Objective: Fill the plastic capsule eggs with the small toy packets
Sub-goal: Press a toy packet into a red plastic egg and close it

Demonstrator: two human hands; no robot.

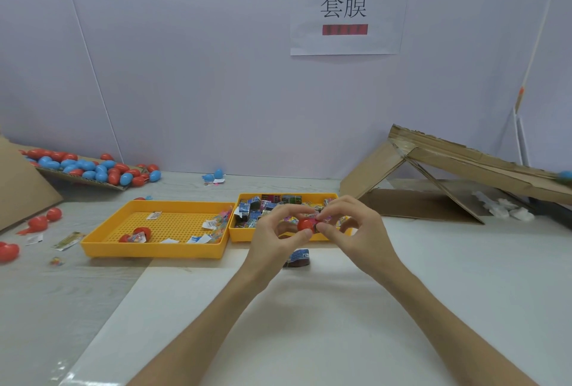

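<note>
1. While I am holding both hands up over the table (448, 268), just in front of the right yellow tray (247, 235), my left hand (275, 230) is gripping a red capsule egg (305, 224) between its thumb and curled fingers.
2. My right hand (356, 227) is pinching the same egg at its right end with thumb and forefinger, and its other fingers are curling loosely. A scrap of pink is showing at that end, but I cannot tell whether it is a packet.
3. The right yellow tray is sitting behind my hands and carrying a heap of small toy packets (266, 206).
4. One dark blue packet (298, 258) is lying on the table between my wrists.
5. The left yellow tray (154, 247) is sitting just beside the right one, holding an opened red egg (137, 234) and a few scattered packets.
6. A pile of red and blue eggs (93, 169) is resting on cardboard at the far left, and loose red eggs (40, 223) are lying nearer me.
7. A cardboard ramp (464, 162) is leaning at the right, and a paper sign (349, 4) is hanging on the wall.
</note>
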